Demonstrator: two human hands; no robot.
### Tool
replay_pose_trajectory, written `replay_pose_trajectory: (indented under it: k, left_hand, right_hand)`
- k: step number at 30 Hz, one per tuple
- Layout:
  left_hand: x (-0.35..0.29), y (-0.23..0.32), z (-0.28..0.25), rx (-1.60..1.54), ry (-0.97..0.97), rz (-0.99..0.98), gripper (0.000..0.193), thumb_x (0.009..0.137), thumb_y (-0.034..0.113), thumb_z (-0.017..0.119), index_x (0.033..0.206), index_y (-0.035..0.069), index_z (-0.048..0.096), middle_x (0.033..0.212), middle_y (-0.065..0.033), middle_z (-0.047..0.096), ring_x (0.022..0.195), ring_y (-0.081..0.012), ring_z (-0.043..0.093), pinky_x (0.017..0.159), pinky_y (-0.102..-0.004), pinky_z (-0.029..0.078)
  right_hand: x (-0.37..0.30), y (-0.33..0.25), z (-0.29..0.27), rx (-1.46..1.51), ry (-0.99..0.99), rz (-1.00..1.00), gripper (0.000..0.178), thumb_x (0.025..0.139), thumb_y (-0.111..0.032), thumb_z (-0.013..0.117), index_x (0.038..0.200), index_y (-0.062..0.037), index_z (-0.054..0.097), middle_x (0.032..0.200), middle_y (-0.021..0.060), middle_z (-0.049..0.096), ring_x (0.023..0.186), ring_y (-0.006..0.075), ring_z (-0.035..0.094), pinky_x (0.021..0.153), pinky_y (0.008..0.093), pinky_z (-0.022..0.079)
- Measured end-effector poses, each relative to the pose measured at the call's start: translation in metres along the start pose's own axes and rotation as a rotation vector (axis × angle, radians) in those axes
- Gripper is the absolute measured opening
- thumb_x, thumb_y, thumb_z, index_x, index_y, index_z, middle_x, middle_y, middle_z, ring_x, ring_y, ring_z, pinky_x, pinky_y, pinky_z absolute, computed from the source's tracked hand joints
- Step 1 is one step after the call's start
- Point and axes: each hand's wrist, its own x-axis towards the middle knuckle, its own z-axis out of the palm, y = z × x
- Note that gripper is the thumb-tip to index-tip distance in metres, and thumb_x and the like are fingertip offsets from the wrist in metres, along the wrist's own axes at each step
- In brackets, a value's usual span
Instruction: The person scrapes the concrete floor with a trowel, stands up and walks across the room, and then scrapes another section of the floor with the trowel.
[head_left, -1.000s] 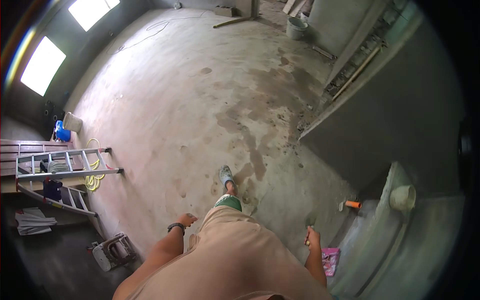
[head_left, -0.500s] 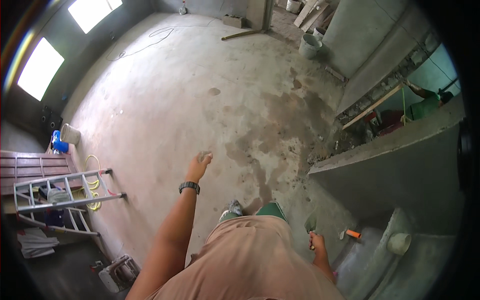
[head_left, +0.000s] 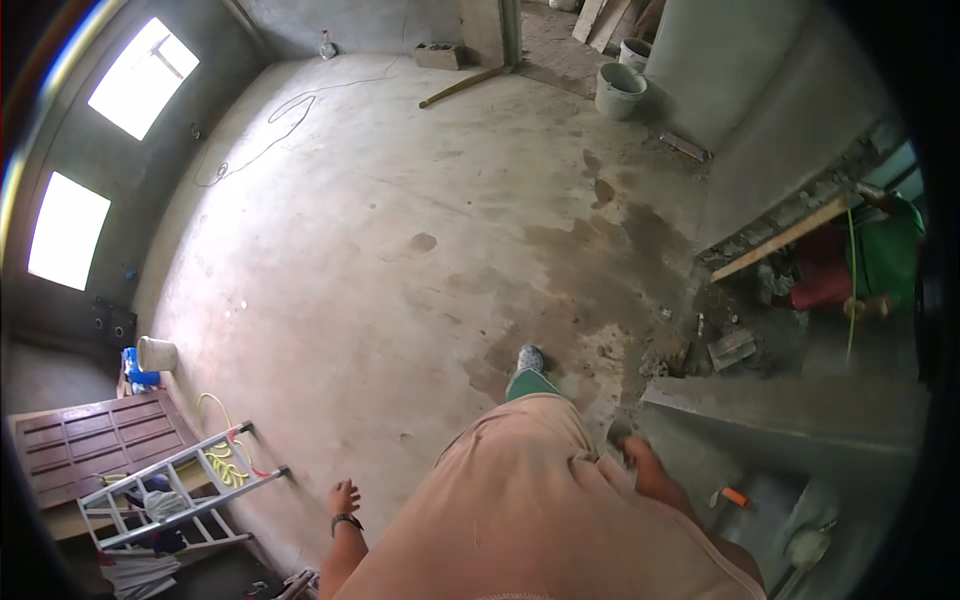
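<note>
My left hand (head_left: 344,497) hangs low beside my body, above the bare floor, a dark watch on its wrist. Its fingers are loosely bent and a little apart, with nothing visible in them. On my other side, my right hand (head_left: 640,456) is closed around the handle of a trowel (head_left: 619,432), whose grey blade points forward. The hand and trowel are somewhat blurred, and the handle is mostly hidden by the fingers. One shoe (head_left: 530,358) shows ahead of my shirt, on the edge of the damp floor patch.
A low concrete wall (head_left: 760,415) stands at right, near an orange-handled tool (head_left: 736,497). Beyond it a person in green (head_left: 890,250) works by a wooden board (head_left: 780,240). An aluminium ladder (head_left: 180,490) lies left. Buckets (head_left: 620,92) and a concrete block (head_left: 438,56) stand farther off.
My left hand has dropped back from in front of me to my left side. I have stepped forward and turned toward the right. The trowel stays in my right hand.
</note>
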Motion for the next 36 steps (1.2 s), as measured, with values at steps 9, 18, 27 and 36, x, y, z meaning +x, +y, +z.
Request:
replay_pose_trajectory:
  k: [9,18,27,36]
  left_hand:
    - [0.018,0.214,0.134,-0.068,-0.250,-0.005,0.059,0.097,0.047,0.066,0.140,0.008,0.058,0.127,-0.0109,0.069,0.106,-0.0286,0.068,0.086,-0.0471,0.054]
    - [0.201,0.485,0.140,0.038,-0.359,0.043,0.064,0.094,0.052,0.069,0.141,0.010,0.060,0.124,-0.0096,0.070,0.109,-0.0269,0.069,0.086,-0.0459,0.054]
    - [0.347,0.889,0.106,0.416,-0.070,0.579,0.058,0.094,0.050,0.069,0.130,0.006,0.068,0.124,-0.0242,0.071,0.119,-0.0393,0.067,0.101,-0.0450,0.052]
    - [0.338,1.232,0.221,0.504,-0.282,0.867,0.055,0.098,0.044,0.068,0.135,0.003,0.063,0.125,-0.0226,0.072,0.117,-0.0353,0.069,0.099,-0.0426,0.054]
  right_hand:
    - [-0.075,-0.606,-0.111,0.008,0.141,-0.643,0.065,0.095,-0.048,0.066,0.130,0.0060,0.060,0.092,0.0180,0.072,0.064,0.0270,0.068,0.058,0.0421,0.051]
    - [-0.021,-0.820,-0.113,-0.034,0.233,-0.685,0.056,0.092,-0.051,0.069,0.116,-0.0005,0.068,0.094,0.0182,0.073,0.084,0.0360,0.070,0.073,0.0481,0.052]
    - [0.026,-0.746,-0.103,0.265,0.083,-0.023,0.036,0.097,-0.033,0.066,0.075,-0.0054,0.057,0.065,0.0047,0.052,0.063,0.0223,0.059,0.056,0.0464,0.047]
    - [0.124,-0.884,-0.072,-0.377,0.133,-0.544,0.030,0.097,-0.030,0.067,0.098,0.0003,0.066,0.078,0.0076,0.061,0.067,0.0200,0.056,0.063,0.0400,0.047]
